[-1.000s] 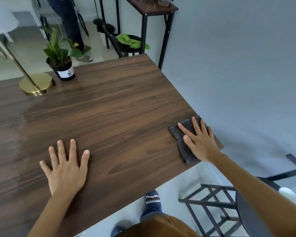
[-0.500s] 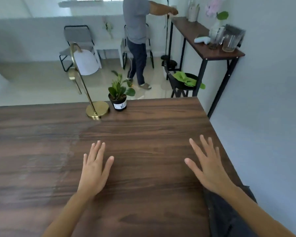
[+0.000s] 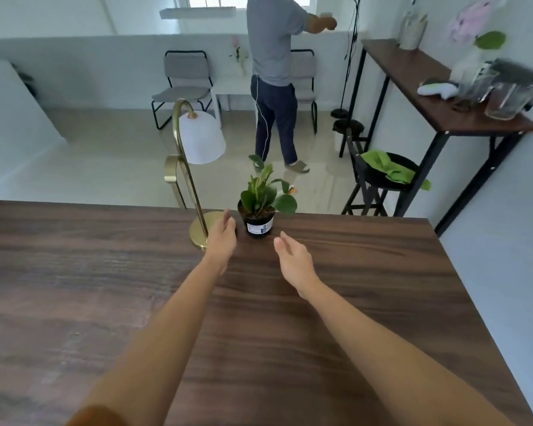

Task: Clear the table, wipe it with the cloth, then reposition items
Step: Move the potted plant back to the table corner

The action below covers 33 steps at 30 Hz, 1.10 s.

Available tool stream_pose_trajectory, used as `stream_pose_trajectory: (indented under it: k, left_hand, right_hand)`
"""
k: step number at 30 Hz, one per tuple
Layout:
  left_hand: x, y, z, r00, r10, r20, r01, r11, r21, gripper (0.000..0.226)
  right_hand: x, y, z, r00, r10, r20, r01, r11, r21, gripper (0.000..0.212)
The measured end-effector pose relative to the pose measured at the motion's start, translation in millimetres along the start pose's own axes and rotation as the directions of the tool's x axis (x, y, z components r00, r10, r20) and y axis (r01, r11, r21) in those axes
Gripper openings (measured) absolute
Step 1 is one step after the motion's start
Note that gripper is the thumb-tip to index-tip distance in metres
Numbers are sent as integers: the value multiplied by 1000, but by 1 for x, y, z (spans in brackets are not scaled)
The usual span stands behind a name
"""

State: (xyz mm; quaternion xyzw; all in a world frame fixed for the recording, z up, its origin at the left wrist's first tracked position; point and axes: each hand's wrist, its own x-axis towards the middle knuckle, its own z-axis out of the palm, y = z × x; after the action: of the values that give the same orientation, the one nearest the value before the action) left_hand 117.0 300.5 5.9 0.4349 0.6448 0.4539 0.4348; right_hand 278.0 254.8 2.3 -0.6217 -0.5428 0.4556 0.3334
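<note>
Two bare hands reach across one wooden bench (image 3: 105,302), both spread and holding nothing: the left hand (image 3: 221,236) and right hand (image 3: 293,261) flank one potted plant (image 3: 259,210) near the far edge. One brass lamp (image 3: 194,186) stands just left of it.

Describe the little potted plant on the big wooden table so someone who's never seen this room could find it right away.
Start at the wooden table and look to its far edge, near the middle. There the plant stands just right of the brass lamp, between the open left hand and right hand. It is the only green thing on the table: round leaves in a black pot with a white label.
</note>
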Motion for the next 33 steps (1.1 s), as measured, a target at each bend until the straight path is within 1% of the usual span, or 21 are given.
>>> stream_pose_trajectory:
  k: [2, 5, 8, 11, 14, 17, 19, 21, 23, 26, 30, 33]
  left_hand:
    - [29, -5, -1, 998, -22, 66, 28, 996, -88, 49]
    - [49, 2, 4, 983, -34, 180, 70, 978, -198, 41]
    - [55, 2, 10, 969, -2, 247, 55, 977, -205, 38]
    - [53, -6, 20, 956, 39, 290, 22, 979, -204, 37]
    - [43, -4, 44, 951, 80, 299, -12, 975, -224, 35]
    - [28, 14, 81, 943, 151, 297, -68, 960, -271, 31]
    - [16, 30, 111, 919, 181, 350, -62, 944, -325, 28]
    - [5, 42, 145, 886, 199, 420, -38, 931, -362, 28]
    - [-4, 50, 182, 859, 192, 475, 3, 926, -378, 31]
    - [-12, 51, 234, 835, 141, 531, 73, 929, -363, 34]
    - [-16, 42, 288, 809, 87, 581, 129, 938, -320, 36]
    - [-18, 33, 311, 808, 46, 587, 158, 944, -291, 38]
  right_hand:
    - [17, -5, 17, 999, 10, -42, -7, 997, 76, 50]
    - [34, -10, 38, 993, -3, -119, 24, 984, 176, 44]
    - [42, -9, 47, 973, 15, -232, 38, 975, 221, 40]
    - [45, -4, 38, 945, 67, -319, 29, 958, 286, 46]
    - [48, 4, 10, 914, 132, -384, 21, 930, 367, 46]
    - [48, 12, -31, 903, 146, -404, 43, 905, 423, 40]
    - [47, 21, -63, 892, 159, -423, 61, 885, 462, 35]
    - [46, 32, -98, 867, 167, -470, 86, 878, 471, 37]
    - [41, 41, -132, 826, 190, -530, 100, 877, 469, 37]
    - [32, 60, -176, 793, 194, -577, 98, 895, 435, 18]
    - [23, 90, -214, 784, 210, -584, 88, 894, 440, 18]
    - [22, 107, -229, 791, 225, -570, 107, 865, 490, 22]
